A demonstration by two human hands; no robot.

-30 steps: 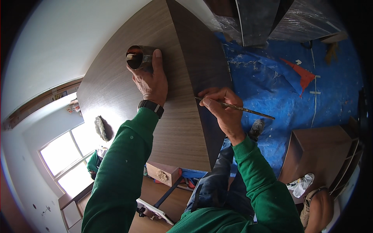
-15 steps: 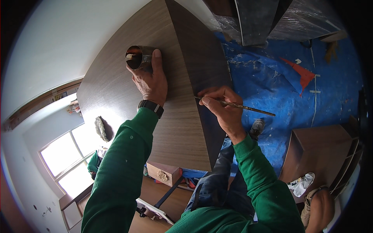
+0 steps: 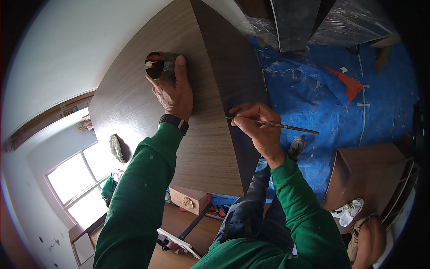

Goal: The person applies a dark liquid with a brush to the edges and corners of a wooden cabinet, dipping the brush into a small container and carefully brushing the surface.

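Note:
Fingers wrapped round a small metal can [image 3: 168, 66], my left hand [image 3: 176, 93] rests over the broad face of a brown wood-grain cabinet [image 3: 188, 148]. Dark reddish-brown liquid shows in the can's mouth, along with a pale object whose kind I cannot make out. My right hand [image 3: 260, 130] pinches a thin paintbrush [image 3: 293, 128]. Its tip meets the cabinet's edge, where the lighter face turns into the darker side, and its handle points right. A crumpled pale cloth [image 3: 117, 149] lies on the cabinet's left part.
Blue plastic sheeting [image 3: 309, 94] with a red patch [image 3: 351, 87] covers the floor at right. A brown wooden unit [image 3: 365, 175] stands lower right, with a white cloth [image 3: 348, 212] on it. Below the cabinet lies a box [image 3: 188, 197] holding a crumpled wad. Another person's green sleeve [image 3: 107, 188] shows near the window.
My right hand has slid slightly down along the cabinet's edge with the paintbrush. The left hand and the can have stayed in place.

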